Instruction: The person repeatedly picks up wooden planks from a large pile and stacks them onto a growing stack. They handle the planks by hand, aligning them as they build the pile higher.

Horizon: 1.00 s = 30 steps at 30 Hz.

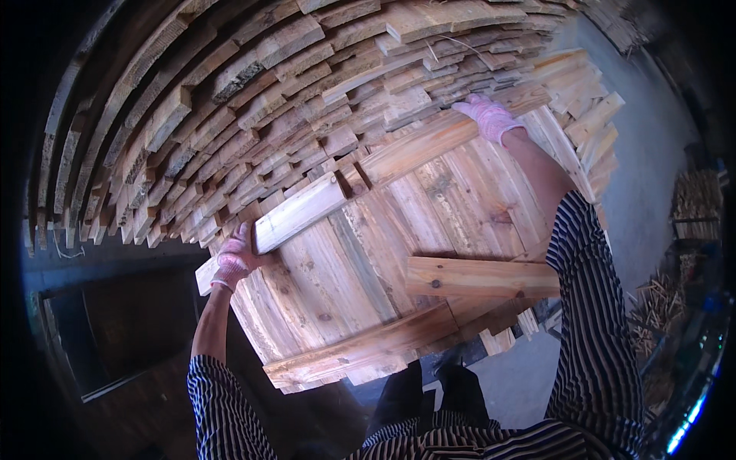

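Note:
My left hand (236,259), in a pale pink work glove, is closed around the left part of a pale wooden board (300,215). This board lies slantwise across a row of planks (345,268) set side by side. At the far right, my gloved right hand (491,119) grips the far edge of a longer board (429,146) lying across the same planks; some fingertips are hidden behind it. A small gap separates the two boards. Across the near side of the planks runs another board (364,345). A loose short board (479,277) rests on top, near my right sleeve.
A tall stack of rough boards (268,92) rises just beyond the planks, with uneven ends sticking out. More cut wood (594,115) lies at the right. Thin sticks (659,303) are heaped on the grey floor (648,184). A dark framed opening (115,330) is at the left.

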{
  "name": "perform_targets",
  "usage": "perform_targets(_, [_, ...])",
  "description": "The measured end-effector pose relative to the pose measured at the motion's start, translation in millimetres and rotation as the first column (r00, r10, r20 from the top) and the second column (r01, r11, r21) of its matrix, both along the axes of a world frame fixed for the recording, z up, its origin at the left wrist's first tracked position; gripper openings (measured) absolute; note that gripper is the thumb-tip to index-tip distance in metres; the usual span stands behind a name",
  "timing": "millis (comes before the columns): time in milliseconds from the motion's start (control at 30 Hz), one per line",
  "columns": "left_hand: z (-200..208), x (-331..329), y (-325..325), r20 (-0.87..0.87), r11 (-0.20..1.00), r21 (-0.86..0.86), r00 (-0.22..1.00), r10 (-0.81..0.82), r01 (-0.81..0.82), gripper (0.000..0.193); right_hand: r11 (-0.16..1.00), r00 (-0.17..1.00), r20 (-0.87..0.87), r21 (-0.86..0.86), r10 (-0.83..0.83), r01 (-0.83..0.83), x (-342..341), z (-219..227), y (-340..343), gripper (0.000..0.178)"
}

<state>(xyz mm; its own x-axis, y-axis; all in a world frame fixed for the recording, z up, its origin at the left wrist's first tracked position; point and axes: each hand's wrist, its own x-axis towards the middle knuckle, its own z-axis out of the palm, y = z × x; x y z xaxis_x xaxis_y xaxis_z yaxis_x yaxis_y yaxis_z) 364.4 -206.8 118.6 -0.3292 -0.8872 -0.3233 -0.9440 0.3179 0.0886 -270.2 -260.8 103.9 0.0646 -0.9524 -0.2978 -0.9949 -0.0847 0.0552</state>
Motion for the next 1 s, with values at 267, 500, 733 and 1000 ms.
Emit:
perform_targets(267, [-19,12,6,-0.182,0.999,-0.024,0.982,-0.046,0.042,0.100,1.000,0.993,0.115,-0.023,-0.018,0.021,-1,-4,0,0.084])
perform_targets(500, [-13,-3,9,-0.164,0.999,0.049,0.986,0.002,0.006,0.099,0.996,0.999,0.037,0.085,-0.030,0.027,7,26,10,0.081])
perform_targets(733, [-29,6,8,-0.178,0.993,-0.036,0.977,-0.116,0.111,0.102,0.995,0.992,0.084,0.007,-0.096,0.095,-15,-23,20,0.083])
perform_targets(1000, [23,-12,25,-0.064,0.998,-0.034,0.997,0.049,-0.052,0.107,0.990,0.999,0.022,-0.140,0.025,-0.021,-9,1,36,0.068])
